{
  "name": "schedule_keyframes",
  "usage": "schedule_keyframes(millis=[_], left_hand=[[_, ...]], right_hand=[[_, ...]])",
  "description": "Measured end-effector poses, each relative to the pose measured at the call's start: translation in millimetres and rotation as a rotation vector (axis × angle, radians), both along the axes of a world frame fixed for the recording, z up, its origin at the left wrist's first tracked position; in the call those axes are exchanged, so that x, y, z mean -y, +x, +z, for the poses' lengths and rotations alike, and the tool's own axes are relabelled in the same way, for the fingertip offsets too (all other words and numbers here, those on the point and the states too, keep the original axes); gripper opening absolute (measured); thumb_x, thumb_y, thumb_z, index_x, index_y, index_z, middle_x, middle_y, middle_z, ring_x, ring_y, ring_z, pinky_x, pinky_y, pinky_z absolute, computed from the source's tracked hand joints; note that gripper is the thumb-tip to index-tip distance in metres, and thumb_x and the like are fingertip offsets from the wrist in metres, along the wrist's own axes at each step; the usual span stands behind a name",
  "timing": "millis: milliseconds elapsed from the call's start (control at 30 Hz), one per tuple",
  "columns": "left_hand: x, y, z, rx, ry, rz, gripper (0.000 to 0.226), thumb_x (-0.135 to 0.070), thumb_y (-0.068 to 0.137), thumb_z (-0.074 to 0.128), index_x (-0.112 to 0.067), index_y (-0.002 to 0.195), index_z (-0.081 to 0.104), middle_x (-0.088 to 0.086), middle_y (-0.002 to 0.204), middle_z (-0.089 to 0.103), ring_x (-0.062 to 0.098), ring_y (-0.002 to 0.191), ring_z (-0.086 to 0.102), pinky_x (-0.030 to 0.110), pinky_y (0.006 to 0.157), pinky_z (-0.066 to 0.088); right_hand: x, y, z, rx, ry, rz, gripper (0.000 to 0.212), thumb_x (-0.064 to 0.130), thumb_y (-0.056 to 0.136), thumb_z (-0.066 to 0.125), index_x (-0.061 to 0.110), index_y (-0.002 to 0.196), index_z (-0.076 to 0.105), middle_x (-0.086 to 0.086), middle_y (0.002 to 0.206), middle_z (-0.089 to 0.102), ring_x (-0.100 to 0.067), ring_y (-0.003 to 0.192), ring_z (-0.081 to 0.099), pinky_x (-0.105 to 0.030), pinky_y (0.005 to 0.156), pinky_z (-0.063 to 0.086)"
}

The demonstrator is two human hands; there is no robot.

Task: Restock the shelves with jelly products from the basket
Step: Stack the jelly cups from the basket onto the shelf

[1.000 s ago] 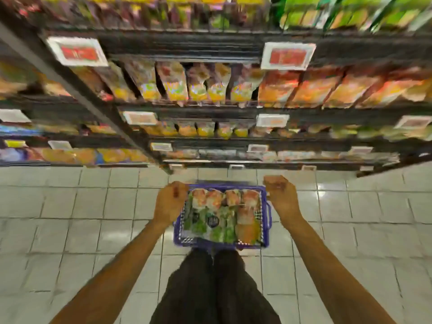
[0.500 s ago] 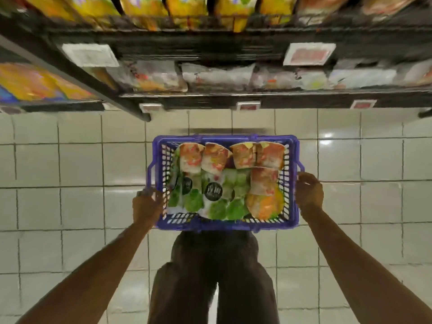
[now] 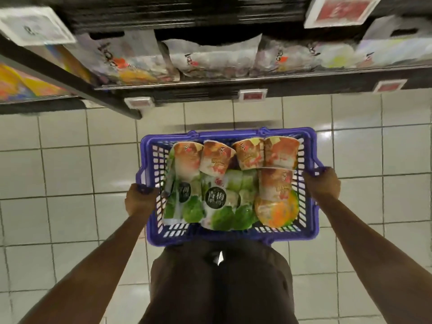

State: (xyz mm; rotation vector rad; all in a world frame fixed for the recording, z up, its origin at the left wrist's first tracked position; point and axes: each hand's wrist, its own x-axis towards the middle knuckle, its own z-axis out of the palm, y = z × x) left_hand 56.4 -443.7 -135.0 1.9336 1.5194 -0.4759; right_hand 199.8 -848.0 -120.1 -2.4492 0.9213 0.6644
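Person: stands nearest, in dark trousers (image 3: 219, 284), with both bare forearms reaching forward.
Left hand (image 3: 138, 199): fingers curled tight round the left side rim of the basket (image 3: 229, 237).
Right hand (image 3: 323, 183): fingers curled in the same way round the right side rim.
Basket: purple plastic, between the two hands and just beyond the legs, above the white tiled floor (image 3: 58, 171).
Jelly products: all inside the basket. The green bags (image 3: 219, 206) lie at the near side, and a row of orange packs (image 3: 250, 155) lies at the far side.
Shelf (image 3: 210, 90): black and low, beyond the basket; it carries a row of pale bags (image 3: 210, 59), blurred.
Price tags (image 3: 252, 95): red and white, on the shelf edge.
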Motion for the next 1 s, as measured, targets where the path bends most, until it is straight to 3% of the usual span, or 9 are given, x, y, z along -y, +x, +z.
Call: schedule_keyframes(millis=[100, 267, 367, 467, 567, 767, 933, 1000], left_hand=[[-6, 2, 2, -0.045, -0.046, 0.030, 0.028, -0.032, 0.076, 0.081, -0.015, 0.081, 0.059, 0.011, 0.080, 0.068, 0.029, 0.069, 0.063, 0.035, 0.067, 0.052], [-4, 9, 3, -0.063, -0.071, 0.040, 0.028, -0.029, 0.082, 0.077, -0.008, 0.090, 0.061, 0.015, 0.085, 0.064, 0.033, 0.081, 0.063, 0.039, 0.078, 0.053], [1, 13, 15, -0.023, -0.038, -0.001, 0.023, -0.025, 0.082, 0.077, -0.011, 0.086, 0.058, 0.015, 0.086, 0.065, 0.032, 0.077, 0.062, 0.038, 0.072, 0.051], [8, 19, 45, 0.012, 0.003, -0.057, 0.022, -0.021, 0.082, 0.076, -0.009, 0.087, 0.059, 0.016, 0.089, 0.065, 0.035, 0.087, 0.064, 0.039, 0.075, 0.050], [19, 32, 95, 0.032, 0.026, -0.134, 0.025, -0.021, 0.081, 0.076, -0.004, 0.094, 0.063, 0.019, 0.097, 0.067, 0.036, 0.092, 0.064, 0.041, 0.080, 0.050], [62, 62, 233, 0.091, 0.083, -0.318, 0.019, -0.017, 0.080, 0.076, -0.006, 0.084, 0.062, 0.021, 0.087, 0.066, 0.036, 0.083, 0.063, 0.036, 0.069, 0.043], [118, 82, 366, 0.147, 0.109, -0.478, 0.039, -0.018, 0.077, 0.079, 0.007, 0.104, 0.067, 0.031, 0.097, 0.068, 0.045, 0.094, 0.065, 0.049, 0.083, 0.050], [146, 90, 415, 0.175, 0.119, -0.522, 0.047, -0.028, 0.072, 0.080, 0.005, 0.102, 0.067, 0.029, 0.091, 0.068, 0.044, 0.090, 0.066, 0.049, 0.080, 0.052]], right_hand=[[5, 1, 0, -0.025, 0.028, 0.037, 0.037, 0.034, 0.087, 0.071, 0.005, 0.108, 0.060, -0.009, 0.091, 0.063, -0.025, 0.075, 0.055, -0.032, 0.069, 0.043], [10, -1, -3, -0.031, 0.149, -0.083, 0.030, 0.026, 0.091, 0.067, 0.006, 0.111, 0.055, -0.012, 0.093, 0.060, -0.026, 0.077, 0.058, -0.033, 0.065, 0.045], [21, -8, 3, -0.042, 0.153, -0.157, 0.026, 0.028, 0.090, 0.068, 0.010, 0.102, 0.053, -0.013, 0.092, 0.061, -0.027, 0.077, 0.059, -0.035, 0.067, 0.045], [37, -27, 26, -0.017, 0.138, -0.217, 0.024, 0.028, 0.088, 0.070, 0.010, 0.097, 0.057, -0.012, 0.088, 0.062, -0.024, 0.068, 0.056, -0.032, 0.065, 0.043], [56, -49, 71, 0.009, 0.137, -0.306, 0.027, 0.029, 0.086, 0.071, 0.009, 0.099, 0.060, -0.012, 0.087, 0.063, -0.027, 0.071, 0.058, -0.032, 0.066, 0.043], [102, -97, 197, 0.070, 0.224, -0.688, 0.030, 0.025, 0.079, 0.075, 0.009, 0.101, 0.063, -0.006, 0.075, 0.065, -0.018, 0.060, 0.061, -0.025, 0.054, 0.044], [143, -149, 330, 0.186, 0.199, -0.847, 0.026, 0.025, 0.076, 0.078, 0.009, 0.091, 0.064, -0.012, 0.079, 0.065, -0.026, 0.069, 0.060, -0.041, 0.069, 0.051], [160, -172, 379, 0.267, 0.190, -0.902, 0.022, 0.025, 0.075, 0.077, 0.011, 0.084, 0.064, -0.010, 0.073, 0.064, -0.027, 0.067, 0.059, -0.039, 0.065, 0.050]])
